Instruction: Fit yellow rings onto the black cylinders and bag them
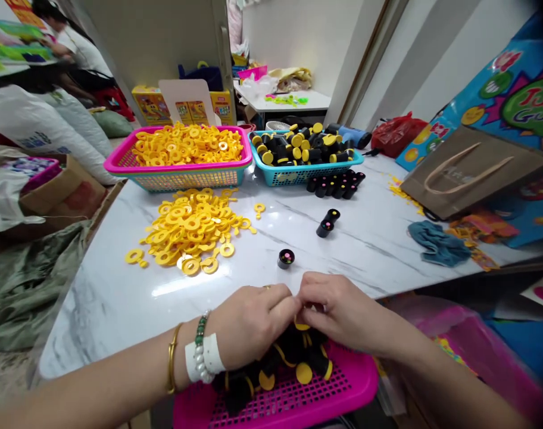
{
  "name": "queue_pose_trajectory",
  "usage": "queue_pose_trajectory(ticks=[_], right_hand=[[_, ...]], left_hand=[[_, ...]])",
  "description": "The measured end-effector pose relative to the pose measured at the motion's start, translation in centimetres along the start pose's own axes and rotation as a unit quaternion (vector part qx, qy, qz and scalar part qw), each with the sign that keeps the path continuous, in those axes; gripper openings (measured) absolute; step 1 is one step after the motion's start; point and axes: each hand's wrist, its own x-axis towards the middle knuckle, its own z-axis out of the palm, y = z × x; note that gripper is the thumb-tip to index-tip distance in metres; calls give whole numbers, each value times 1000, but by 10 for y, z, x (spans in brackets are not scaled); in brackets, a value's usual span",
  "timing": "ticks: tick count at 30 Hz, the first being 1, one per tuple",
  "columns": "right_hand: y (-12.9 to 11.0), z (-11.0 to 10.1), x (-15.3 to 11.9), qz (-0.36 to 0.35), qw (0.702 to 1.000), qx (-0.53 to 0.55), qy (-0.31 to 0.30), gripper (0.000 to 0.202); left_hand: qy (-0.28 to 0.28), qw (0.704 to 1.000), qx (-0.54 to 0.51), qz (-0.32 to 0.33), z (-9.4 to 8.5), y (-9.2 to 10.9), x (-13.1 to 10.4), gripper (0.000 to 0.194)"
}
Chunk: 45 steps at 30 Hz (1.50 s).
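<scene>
My left hand (258, 322) and my right hand (338, 307) meet fingertip to fingertip above a pink basket (365, 387). Both are closed in a pinch. Whatever sits between the fingers is hidden by them. Under the hands, the basket holds black cylinders with yellow caps (304, 373). Just beyond my fingers a small black cup (286, 258) with pink and green bits inside stands on the table. Farther off are two similar black cups (325, 227) touching each other. Left of these lies a heap of flat yellow ring-shaped plastic pieces (193, 220).
A pink-rimmed basket (177, 170) of yellow pieces stands at the back left of the marble-patterned table (119, 316). Beside it, a blue basket (307, 173) holds capped cylinders, with black cylinders (336, 185) in front. A paper bag (468, 173) and blue cloth (439, 241) lie right. A person (81, 50) sits far left.
</scene>
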Motion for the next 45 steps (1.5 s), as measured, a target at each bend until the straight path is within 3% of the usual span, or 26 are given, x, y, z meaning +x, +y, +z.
queue_pose_trajectory(ticks=[3, 5, 8, 10, 14, 18, 25, 34, 39, 43, 45], right_hand=[[20, 4, -1, 63, 991, 106, 58, 9], [33, 3, 1, 142, 951, 250, 110, 13], [48, 0, 12, 201, 873, 419, 150, 25], [53, -3, 21, 185, 855, 461, 148, 32], [53, 0, 35, 174, 867, 451, 123, 27], [50, 6, 44, 184, 885, 402, 147, 22], [50, 13, 52, 198, 879, 397, 178, 21], [54, 23, 48, 189, 872, 412, 186, 21], [48, 26, 46, 189, 890, 366, 194, 21], [49, 24, 45, 186, 897, 356, 185, 21], [49, 25, 44, 188, 892, 364, 190, 24]], left_hand=[[73, 988, -100, -91, 9, -19, 5, 23], [111, 964, -154, -185, 13, -35, 13, 41], [91, 941, -194, -262, 21, -54, 29, 62], [61, 944, -203, -254, 29, -60, 38, 54], [72, 948, -204, -234, 41, -60, 42, 23], [81, 945, -205, -242, 43, -57, 39, 24], [28, 941, -223, -253, 38, -58, 41, 19], [29, 927, -262, -267, 36, -57, 42, 14], [12, 887, -325, -328, 28, -56, 43, 34], [-41, 850, -415, -321, 28, -63, 45, 28], [-39, 857, -412, -308, 31, -62, 43, 26]])
